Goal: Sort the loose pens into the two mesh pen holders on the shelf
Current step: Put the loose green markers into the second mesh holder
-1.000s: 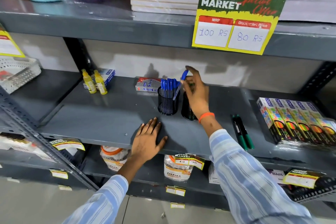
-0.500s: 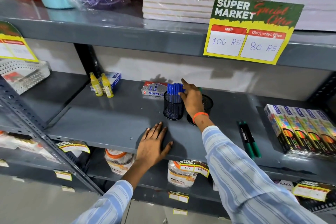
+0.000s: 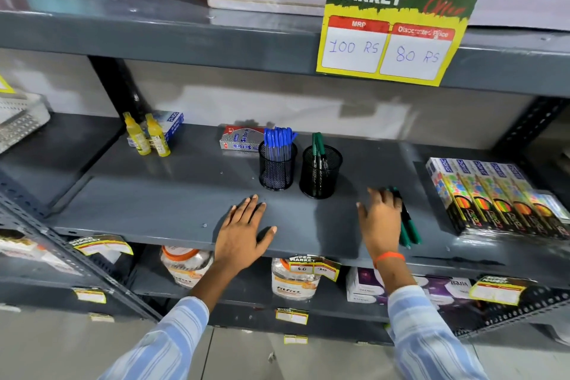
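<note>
two green pens [image 3: 409, 230] lie loose on the shelf [image 3: 172, 197], right of the holders; our right hand [image 3: 381, 220] spreads open over them, nothing gripped. next we pinch one for the right holder [image 3: 320, 176]. left hand [image 3: 242, 233] lies flat, empty.

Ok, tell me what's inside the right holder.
Green pens stand in the right holder, caps above its rim. The dark mesh hides their lower ends, so the count is unclear.

Blue pens [image 3: 279, 140] upright in left holder [image 3: 277, 170], green pens [image 3: 408, 230] loose
</note>
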